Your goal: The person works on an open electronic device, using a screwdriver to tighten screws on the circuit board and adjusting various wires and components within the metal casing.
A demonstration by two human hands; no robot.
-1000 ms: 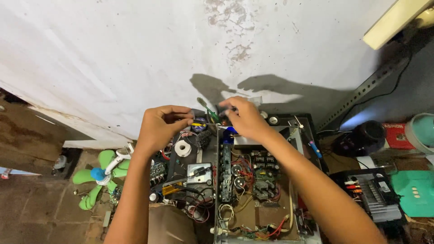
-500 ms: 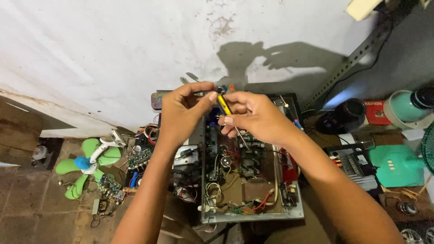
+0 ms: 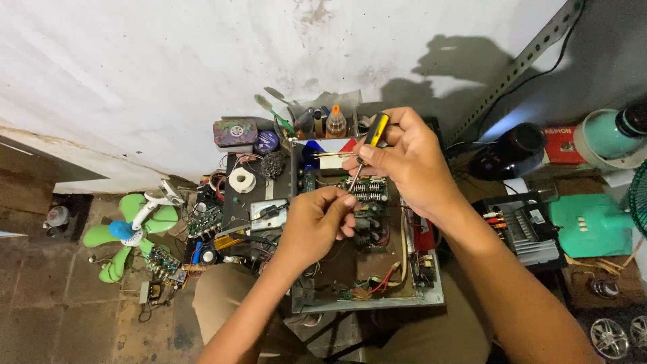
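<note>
Far to the left of both hands, a small green fan lies on the tiled floor, with loose circuit boards between it and the work. Closer in, a white roll of tape sits on a dark board, and beyond it against the wall lie a flat rectangular tin with a purple and green lid and a round blue tin.

The left hand hovers over the open amplifier chassis, its fingertips pinched together at the tip of the screwdriver shaft; whether something tiny sits between them cannot be told. Just up and to its right, the right hand is closed around a screwdriver with a yellow and black handle, the shaft slanting down to the left hand. Behind the hands, a clear container holds a small bottle with an orange cap.

To the right of the right hand stand a black ribbed unit with coloured terminals, a red box by the wall, and a turquoise plastic base.
</note>
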